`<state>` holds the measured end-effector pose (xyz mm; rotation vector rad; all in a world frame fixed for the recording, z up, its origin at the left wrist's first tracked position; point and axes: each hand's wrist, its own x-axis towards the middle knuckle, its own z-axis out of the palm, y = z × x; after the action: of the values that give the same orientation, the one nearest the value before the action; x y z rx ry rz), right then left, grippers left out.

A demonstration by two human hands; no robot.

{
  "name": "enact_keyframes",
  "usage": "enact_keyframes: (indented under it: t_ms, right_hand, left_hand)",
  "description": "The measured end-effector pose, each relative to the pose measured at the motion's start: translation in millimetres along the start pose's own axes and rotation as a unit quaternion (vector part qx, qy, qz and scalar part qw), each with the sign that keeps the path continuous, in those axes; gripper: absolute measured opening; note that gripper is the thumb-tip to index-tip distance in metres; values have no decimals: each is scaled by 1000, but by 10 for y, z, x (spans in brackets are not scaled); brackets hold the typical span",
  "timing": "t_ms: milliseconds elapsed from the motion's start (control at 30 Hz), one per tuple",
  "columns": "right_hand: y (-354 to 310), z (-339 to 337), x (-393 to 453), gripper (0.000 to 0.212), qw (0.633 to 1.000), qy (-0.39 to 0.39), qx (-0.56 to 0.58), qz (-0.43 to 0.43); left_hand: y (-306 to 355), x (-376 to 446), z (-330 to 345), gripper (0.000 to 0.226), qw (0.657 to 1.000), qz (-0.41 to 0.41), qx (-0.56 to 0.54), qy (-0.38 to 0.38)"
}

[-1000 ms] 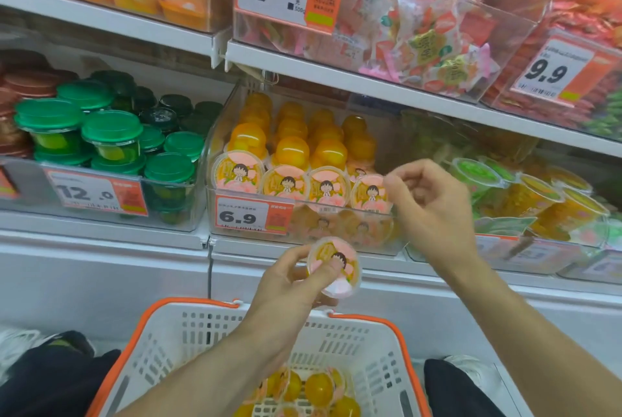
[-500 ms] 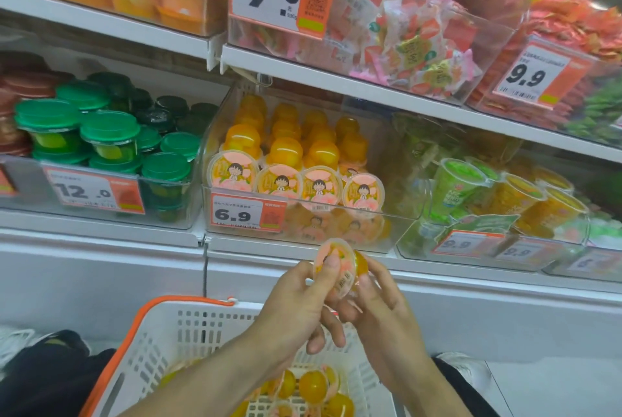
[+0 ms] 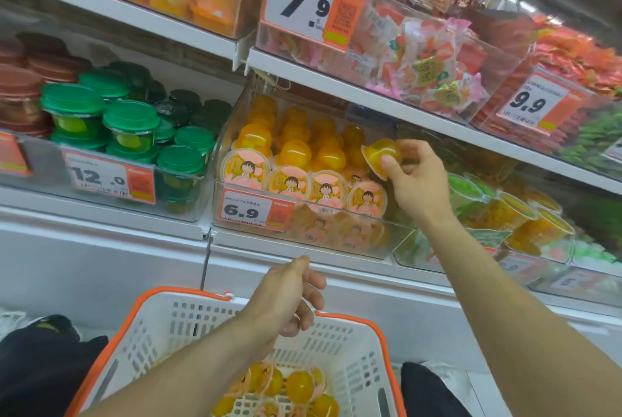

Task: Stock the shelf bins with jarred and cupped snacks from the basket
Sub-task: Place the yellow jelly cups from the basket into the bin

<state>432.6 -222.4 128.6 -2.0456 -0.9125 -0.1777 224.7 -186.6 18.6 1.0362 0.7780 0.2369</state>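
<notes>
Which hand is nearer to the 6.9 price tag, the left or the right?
The left hand, though not by much. It hangs below the 6.9 price tag, above the basket. The right hand is off to its right and higher, holding an orange jelly cup.

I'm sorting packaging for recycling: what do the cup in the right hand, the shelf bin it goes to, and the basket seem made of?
Cup: likely thin clear glossy plastic; orange filling shows through.
Shelf bin: clear rigid plastic, probably acrylic; stock visible through its front wall.
Basket: matte white moulded plastic with slotted walls, orange rim.
</notes>
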Motion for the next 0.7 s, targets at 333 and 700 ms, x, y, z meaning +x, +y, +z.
enact_keyframes:
  t_ms: [333,700]
  right_hand:
    - [-7,229,309,33,987,-86,-119,70]
    - [30,62,-98,28,994,9,-86,-72]
  left_hand:
    - [-13,105,-50,53,1000,-20,6,11]
    - [-191,284,-71,44,997,-39,53,28]
